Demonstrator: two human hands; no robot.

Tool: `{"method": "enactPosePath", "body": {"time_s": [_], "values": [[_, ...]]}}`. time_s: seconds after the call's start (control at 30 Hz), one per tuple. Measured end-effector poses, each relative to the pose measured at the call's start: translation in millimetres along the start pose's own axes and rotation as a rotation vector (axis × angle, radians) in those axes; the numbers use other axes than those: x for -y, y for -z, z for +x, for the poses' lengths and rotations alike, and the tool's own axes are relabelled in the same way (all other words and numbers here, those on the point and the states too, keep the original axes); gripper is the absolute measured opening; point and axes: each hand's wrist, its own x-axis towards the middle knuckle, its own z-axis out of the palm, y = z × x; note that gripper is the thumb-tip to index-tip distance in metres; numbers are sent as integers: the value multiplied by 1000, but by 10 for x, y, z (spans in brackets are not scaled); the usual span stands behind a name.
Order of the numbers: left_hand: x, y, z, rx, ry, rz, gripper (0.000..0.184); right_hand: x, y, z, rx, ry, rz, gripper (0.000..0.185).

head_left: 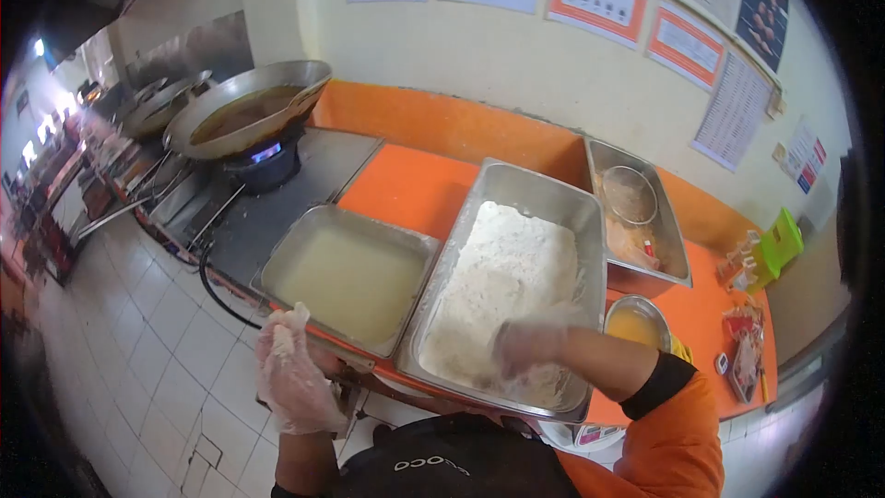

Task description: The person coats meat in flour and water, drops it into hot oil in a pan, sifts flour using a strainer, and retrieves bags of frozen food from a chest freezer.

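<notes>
My right hand, in a clear plastic glove, is down in the white flour at the near end of a deep steel pan. Motion blurs its fingers, so their grip does not show. My left hand is raised off the counter's front edge, near a shallower steel tray of cloudy, pale liquid. Its clear glove is wrinkled, with whitish clumps stuck near the fingertips. The glove's folds hide how the fingers are set and whether they hold anything.
Behind the flour pan, another steel pan holds a round strainer. A bowl of yellow liquid stands right of my forearm. At the left, a wok of dark oil sits over a lit burner. A green container stands far right.
</notes>
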Motion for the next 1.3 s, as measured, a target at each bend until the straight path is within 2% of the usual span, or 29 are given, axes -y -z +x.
{"method": "enactPosePath", "body": {"time_s": [0.03,0.07,0.1,0.13,0.17,0.2,0.27,0.33,0.37,0.4,0.43,0.47,0.5,0.53,0.6,0.7,0.83,0.97,1.07,1.13,1.2,1.23,1.3], "values": [[76,279,51,17,-34,-53,21,-112,14,70,68,-63,75,20],[107,502,66,34,-72,-108,20,-199,-38,135,-26,90,111,22],[36,632,25,36,-85,72,21,-306,-141,208,-119,243,147,24],[31,817,22,38,-106,-26,21,-463,-286,322,-214,398,183,25],[46,1025,20,42,-131,-124,21,-770,-673,615,-103,605,109,23],[49,1164,10,47,-158,-221,21,-709,-531,578,6,561,279,21],[-67,1270,-64,-134,-179,39,22,-511,-155,401,233,446,610,17],[-110,1419,-142,-292,-144,206,23,-500,260,355,105,449,379,18],[-124,1553,-157,-354,-109,243,23,-349,744,238,-24,601,310,22],[-126,1698,-184,-415,-73,278,24,-232,1053,177,-112,638,220,18],[-36,1876,-209,-361,-194,142,22,-125,1260,196,-199,626,104,16],[-47,1910,-231,-403,-188,134,21,-26,1420,253,-286,606,-57,17],[-63,1939,-250,-447,-183,125,20,79,1522,404,-364,576,-289,19],[-78,1970,-273,-490,-178,116,20,237,1515,643,-586,502,-983,28],[-23,2070,-292,-519,-201,36,20,289,1433,1188,-512,316,-775,36],[-124,2032,-331,-576,-156,-47,21,206,1131,2023,-413,231,-610,28],[-72,2256,-388,-633,-140,28,19,-314,631,2899,-229,266,-347,20],[-88,2323,-407,-656,-159,-41,22,-994,301,3520,-49,448,-76,17],[-95,2260,-363,-642,-133,-26,24,-649,309,3302,-96,238,56,15],[-75,2201,-320,-614,-159,-9,25,-609,267,3261,-238,272,21,15],[-15,2254,-284,-506,-184,-100,25,-477,397,3039,-275,214,13,14],[2,2265,-261,-450,-195,-146,26,-320,520,2836,-271,168,61,14],[-62,2097,-193,-477,-137,-29,25,-96,765,2512,-265,100,246,16]]}}
